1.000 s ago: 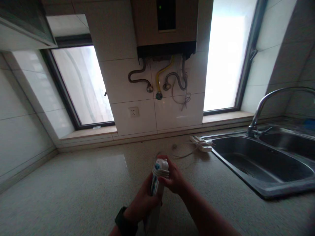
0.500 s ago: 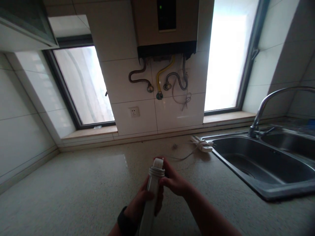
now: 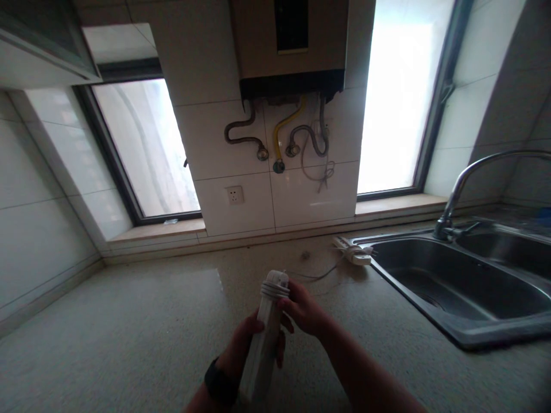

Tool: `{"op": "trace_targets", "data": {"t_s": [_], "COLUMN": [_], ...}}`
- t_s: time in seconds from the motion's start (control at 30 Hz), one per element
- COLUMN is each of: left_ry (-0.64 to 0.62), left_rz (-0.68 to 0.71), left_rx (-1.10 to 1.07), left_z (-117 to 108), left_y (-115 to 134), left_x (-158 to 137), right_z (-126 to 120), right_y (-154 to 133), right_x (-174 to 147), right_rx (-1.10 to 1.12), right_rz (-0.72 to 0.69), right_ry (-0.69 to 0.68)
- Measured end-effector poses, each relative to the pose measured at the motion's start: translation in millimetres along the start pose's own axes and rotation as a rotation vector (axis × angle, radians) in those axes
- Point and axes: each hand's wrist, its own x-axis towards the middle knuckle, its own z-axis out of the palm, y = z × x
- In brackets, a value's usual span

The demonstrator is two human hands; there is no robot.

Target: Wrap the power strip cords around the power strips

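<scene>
A long white power strip slants up from the bottom edge, its cord wound in several turns around the far end. My left hand, with a dark band on the wrist, is closed around the strip's body, thumb on top and fingers showing at the right side. My right hand is closed at the wound cord, thumb against the turns. Its fingertips are partly hidden behind the strip's far end.
Another white power strip with wound cord lies by the double steel sink, and a thin wire runs from it towards my hands. A faucet arches over the sink. The water heater hangs on the tiled wall above a socket.
My right hand has shifted slightly lower around the strip's end, and the cord turns sit a little closer to the tip. The strip is turned slightly, showing more of its face.
</scene>
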Motion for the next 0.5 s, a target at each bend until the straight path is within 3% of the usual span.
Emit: {"op": "trace_targets", "data": {"t_s": [0.17, 0.33, 0.43, 0.5], "left_ry": [0.199, 0.359, 0.487, 0.500], "left_rz": [-0.015, 0.182, 0.297, 0.372], "left_rx": [0.364, 0.913, 1.287, 1.472], "left_z": [-2, -5, -5, -5], "left_y": [10, 6, 3, 1], "left_x": [-4, 1, 5, 7], "right_z": [-9, -11, -4, 1], "right_y": [2, 0, 2, 3], "right_x": [5, 8, 7, 7], "right_rx": [-0.158, -0.492, -0.594, -0.632], "right_rz": [0.053, 0.089, 0.165, 0.208], "right_ry": [0.210, 0.409, 0.499, 0.543]}}
